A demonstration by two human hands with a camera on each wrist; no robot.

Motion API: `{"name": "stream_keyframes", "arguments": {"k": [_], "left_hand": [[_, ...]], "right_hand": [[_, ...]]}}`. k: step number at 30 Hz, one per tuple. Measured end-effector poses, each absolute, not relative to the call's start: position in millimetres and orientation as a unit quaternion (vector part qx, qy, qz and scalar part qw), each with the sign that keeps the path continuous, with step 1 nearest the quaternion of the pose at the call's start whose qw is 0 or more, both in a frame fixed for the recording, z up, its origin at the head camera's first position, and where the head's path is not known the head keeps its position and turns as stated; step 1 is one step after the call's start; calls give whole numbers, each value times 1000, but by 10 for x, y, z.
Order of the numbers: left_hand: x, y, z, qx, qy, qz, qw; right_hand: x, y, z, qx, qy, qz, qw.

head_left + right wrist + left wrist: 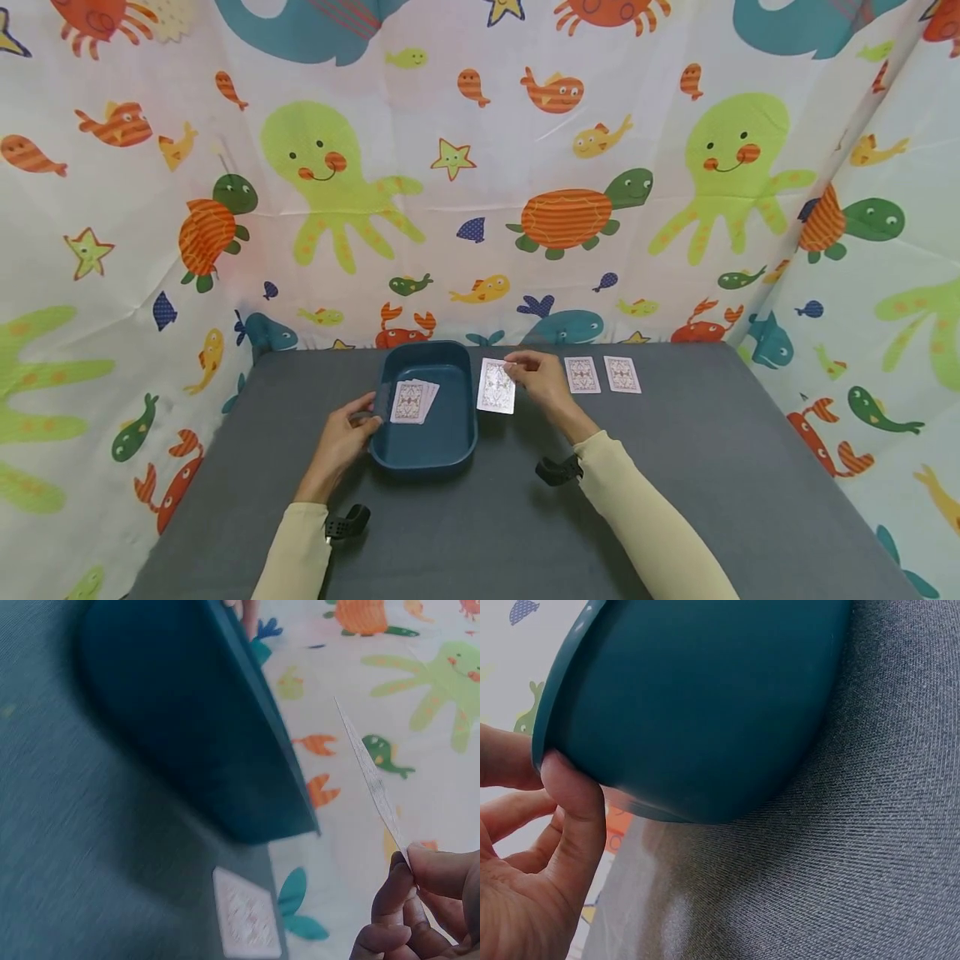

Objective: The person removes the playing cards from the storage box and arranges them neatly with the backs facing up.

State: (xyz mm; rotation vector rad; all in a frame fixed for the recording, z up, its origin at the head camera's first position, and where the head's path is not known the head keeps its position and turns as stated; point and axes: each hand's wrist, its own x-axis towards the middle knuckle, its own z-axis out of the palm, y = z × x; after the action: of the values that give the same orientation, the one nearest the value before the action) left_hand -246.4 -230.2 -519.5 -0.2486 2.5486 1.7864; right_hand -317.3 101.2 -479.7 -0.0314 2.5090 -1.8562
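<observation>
A dark teal plastic bin (423, 462) stands on the table with a few patterned playing cards (409, 402) fanned in a small pile inside it. At its left side my left hand (341, 437) pinches the rim; the left wrist view shows the thumb (574, 795) against the outer wall. My right hand (543, 383) pinches a playing card (496, 387) by its edge, just right of the bin and raised. In the right wrist view that card (371, 776) appears nearly edge-on between thumb and fingers.
Two more playing cards, one (582, 375) beside the other (622, 375), lie back-up on the grey table (675, 467) to the right of my right hand. Behind the table hangs a white curtain (420, 192) printed with sea animals.
</observation>
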Motion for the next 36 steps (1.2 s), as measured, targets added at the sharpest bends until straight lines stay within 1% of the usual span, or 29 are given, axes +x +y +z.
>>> {"name": "stream_keyframes", "arguments": {"k": [5, 14, 27, 36], "left_hand": [[-2478, -2310, -5184, -82, 815, 574, 10], [-2462, -2320, -5184, -82, 813, 577, 11], [-2477, -2316, -5183, -67, 810, 582, 6], [-2478, -2307, -5200, -72, 808, 584, 13]], "right_hand": [[-3182, 1109, -4918, -14, 822, -569, 15], [-3131, 1114, -5137, -24, 847, -530, 32], [-3113, 1088, -5277, -19, 853, -519, 45], [-3120, 1115, -5373, -18, 873, -487, 34]]}}
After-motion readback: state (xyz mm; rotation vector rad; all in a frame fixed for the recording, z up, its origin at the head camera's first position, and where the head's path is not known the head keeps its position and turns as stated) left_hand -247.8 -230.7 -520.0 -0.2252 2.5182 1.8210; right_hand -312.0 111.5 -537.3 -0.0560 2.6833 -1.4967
